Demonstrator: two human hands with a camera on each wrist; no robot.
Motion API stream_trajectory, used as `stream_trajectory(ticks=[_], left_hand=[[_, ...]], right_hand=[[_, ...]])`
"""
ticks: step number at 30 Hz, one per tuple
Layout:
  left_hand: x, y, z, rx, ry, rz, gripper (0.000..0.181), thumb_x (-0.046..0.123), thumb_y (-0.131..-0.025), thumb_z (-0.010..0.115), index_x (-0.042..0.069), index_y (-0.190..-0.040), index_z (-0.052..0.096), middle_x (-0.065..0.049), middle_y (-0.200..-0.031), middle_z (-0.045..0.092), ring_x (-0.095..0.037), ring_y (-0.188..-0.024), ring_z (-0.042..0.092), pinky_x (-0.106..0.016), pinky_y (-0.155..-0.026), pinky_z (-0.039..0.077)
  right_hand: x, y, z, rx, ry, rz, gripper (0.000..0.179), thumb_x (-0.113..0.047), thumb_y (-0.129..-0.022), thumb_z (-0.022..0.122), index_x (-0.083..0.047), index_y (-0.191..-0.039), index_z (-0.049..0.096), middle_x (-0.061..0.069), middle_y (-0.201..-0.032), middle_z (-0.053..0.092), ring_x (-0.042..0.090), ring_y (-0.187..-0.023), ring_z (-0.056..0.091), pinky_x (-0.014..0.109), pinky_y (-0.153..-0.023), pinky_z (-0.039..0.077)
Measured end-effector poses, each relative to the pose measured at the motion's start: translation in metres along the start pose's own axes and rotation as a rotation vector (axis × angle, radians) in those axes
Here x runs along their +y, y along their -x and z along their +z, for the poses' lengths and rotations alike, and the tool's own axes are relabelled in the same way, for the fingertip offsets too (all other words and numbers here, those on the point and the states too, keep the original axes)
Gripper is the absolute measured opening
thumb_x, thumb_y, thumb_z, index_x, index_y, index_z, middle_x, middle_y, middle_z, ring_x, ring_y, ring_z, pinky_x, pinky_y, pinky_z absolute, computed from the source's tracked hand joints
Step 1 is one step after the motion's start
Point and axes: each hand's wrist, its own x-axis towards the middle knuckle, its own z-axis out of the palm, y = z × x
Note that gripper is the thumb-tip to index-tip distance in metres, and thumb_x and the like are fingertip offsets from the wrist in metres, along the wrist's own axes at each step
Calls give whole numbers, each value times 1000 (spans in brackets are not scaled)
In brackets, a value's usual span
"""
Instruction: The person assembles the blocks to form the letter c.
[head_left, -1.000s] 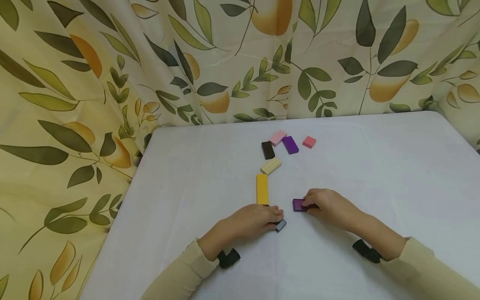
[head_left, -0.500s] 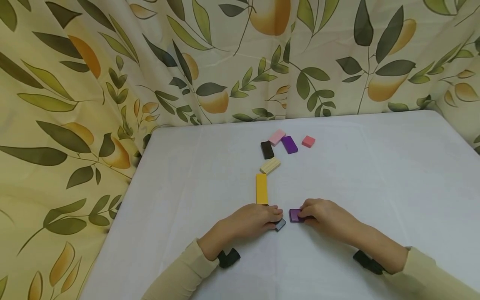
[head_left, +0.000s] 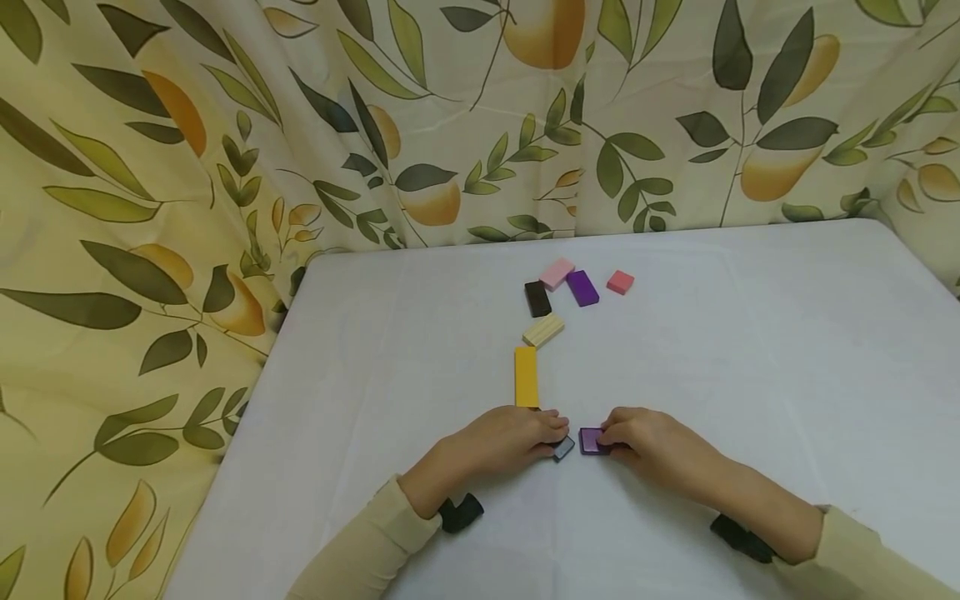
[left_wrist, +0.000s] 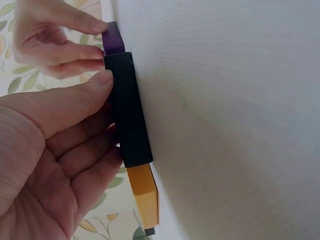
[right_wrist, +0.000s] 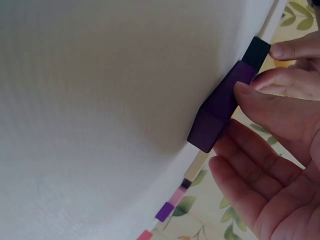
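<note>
My left hand (head_left: 502, 440) holds a dark, nearly black block (left_wrist: 129, 110) flat on the white table, thumb and fingers along its sides. Only one end of that block shows in the head view, looking grey with glare. My right hand (head_left: 654, 439) pinches a purple block (head_left: 589, 441) between thumb and fingers, just right of the dark block, a narrow gap showing between them from above. A yellow block (head_left: 526, 375) lies beyond the left hand, its near end close to the dark block. The right wrist view shows the purple block (right_wrist: 220, 107) low at the tabletop.
Farther back on the table (head_left: 750, 350), a pale wood block (head_left: 543, 330), a black block (head_left: 537, 298), a light pink block (head_left: 557, 273) and another purple block (head_left: 582, 287) form a bent line. A short coral block (head_left: 620, 282) lies apart to the right. A patterned curtain (head_left: 465, 125) hangs behind.
My right hand has brought the purple block toward me and slightly left, level with the end of the dark block. The left hand stays in place.
</note>
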Motion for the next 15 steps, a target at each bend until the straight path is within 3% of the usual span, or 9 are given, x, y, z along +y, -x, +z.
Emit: stream_trajectory(ticks=[15], left_hand=[[1, 0, -2, 0, -14, 10, 39, 22, -93, 55, 12, -130, 53, 5, -131, 51, -3, -124, 38, -19, -99, 30]], right_hand=[[-8, 9, 6, 26, -18, -45, 20, 5, -67, 77, -4, -84, 72, 0, -85, 62, 15, -78, 61, 27, -67, 52]])
